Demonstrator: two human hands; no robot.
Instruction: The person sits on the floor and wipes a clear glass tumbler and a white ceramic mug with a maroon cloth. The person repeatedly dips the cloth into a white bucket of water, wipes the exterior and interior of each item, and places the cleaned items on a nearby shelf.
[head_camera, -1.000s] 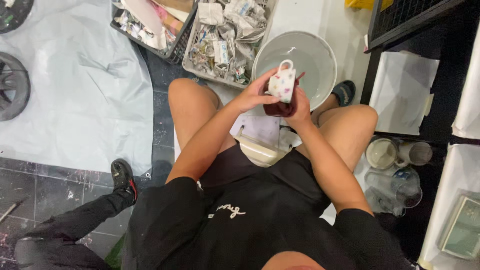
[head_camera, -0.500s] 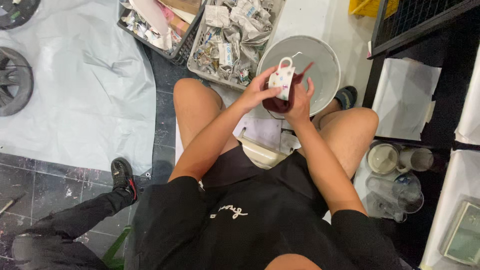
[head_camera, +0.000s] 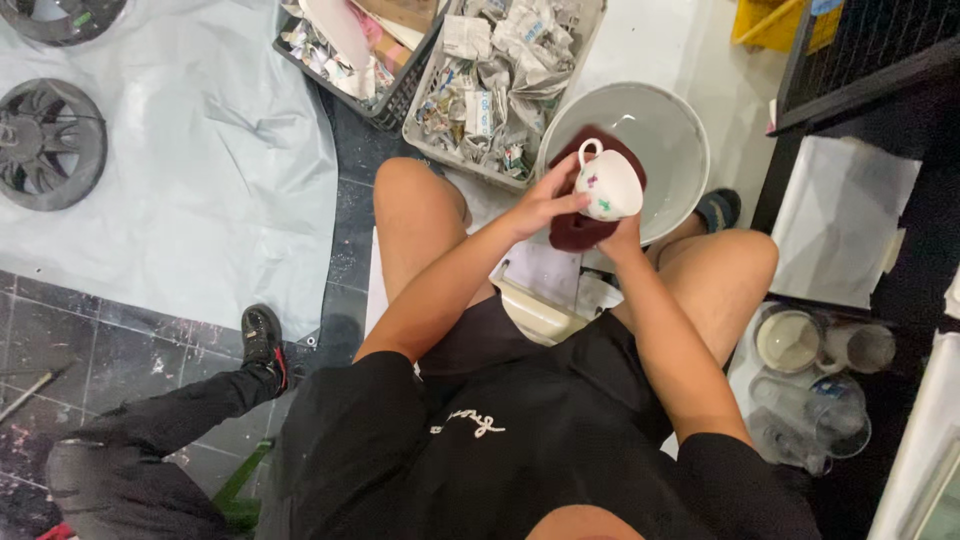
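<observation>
I sit with bare knees over a round grey basin (head_camera: 672, 120) of water. My left hand (head_camera: 543, 203) grips a white teacup (head_camera: 612, 186) with small coloured flowers, fingers near its handle. The cup lies tilted, its handle pointing up and to the left. A dark red cloth (head_camera: 574, 231) wraps behind and under the cup. My right hand (head_camera: 624, 238) holds that cloth from below and is mostly hidden by it. Cup and cloth hang just above the basin's near rim.
Two crates stand beyond my knees, a grey one with crumpled newspaper (head_camera: 498, 82) and a dark one (head_camera: 352, 52). A grey sheet (head_camera: 170, 170) with black wheels (head_camera: 50, 142) lies left. Another person's leg and black shoe (head_camera: 262, 340) are near. Glass jars (head_camera: 812, 400) stand right.
The cup has been turned in my hands, and the red cloth now spreads behind it. Both hands shifted slightly forward over the basin's rim.
</observation>
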